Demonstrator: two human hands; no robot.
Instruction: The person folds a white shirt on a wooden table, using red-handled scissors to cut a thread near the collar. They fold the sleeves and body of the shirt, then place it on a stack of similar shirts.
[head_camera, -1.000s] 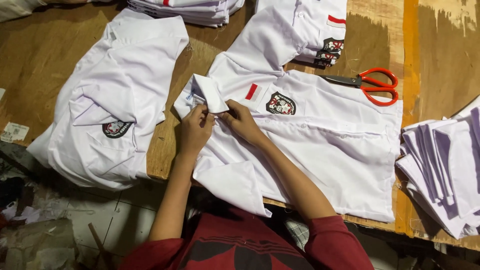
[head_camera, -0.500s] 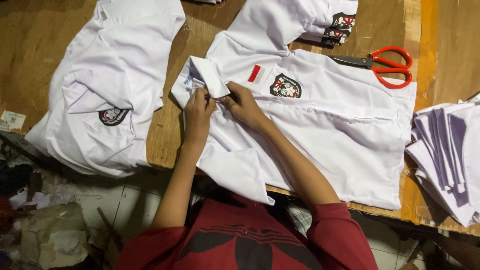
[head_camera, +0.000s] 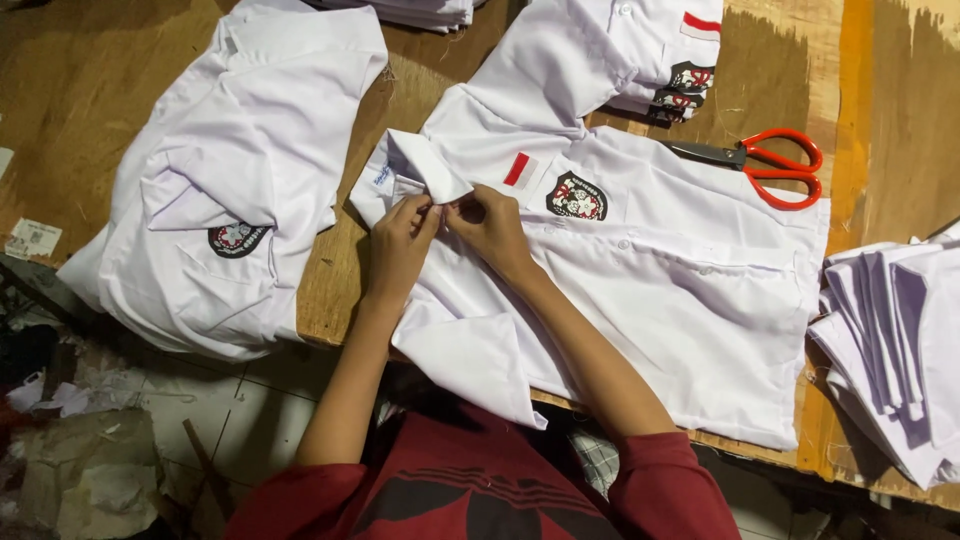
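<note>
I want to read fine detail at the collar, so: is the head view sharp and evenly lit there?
Head view: sharp at the collar, where the left hand and right hand pinch the fabric; white shirt bright, detail kept; floor at lower left dim and shadowed.

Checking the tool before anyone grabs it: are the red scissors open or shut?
Shut. The red scissors lie flat on the wooden table, blades together in one point, handle loops touching.
</note>
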